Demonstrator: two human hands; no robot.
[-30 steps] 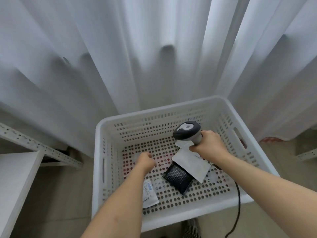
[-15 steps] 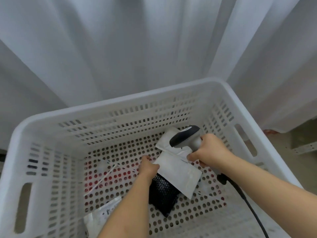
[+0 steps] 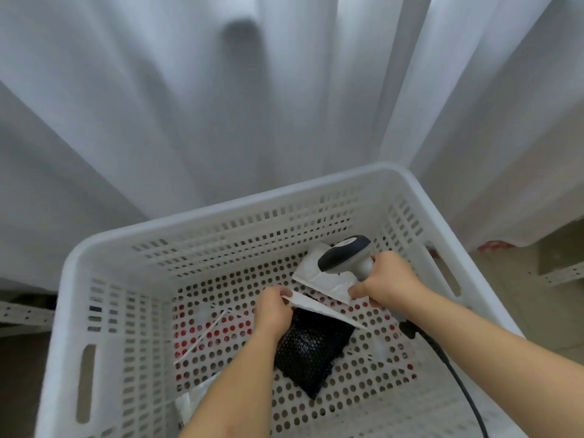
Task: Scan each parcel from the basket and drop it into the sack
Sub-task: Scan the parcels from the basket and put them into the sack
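Now my left hand (image 3: 273, 311) is lifting a white parcel (image 3: 319, 308) edge (pinching it) | right hand (image 3: 387, 281) is gripping the scanner (image 3: 344, 257) | both inside basket (image 3: 221, 216)

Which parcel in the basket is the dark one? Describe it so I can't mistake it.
Start at the white perforated plastic basket in front of the curtain. On its floor, just below the left hand, lies the black bubble-wrap mailer, partly under the flat white envelope that hand pinches. It is the only black, dimpled parcel; the others are white.
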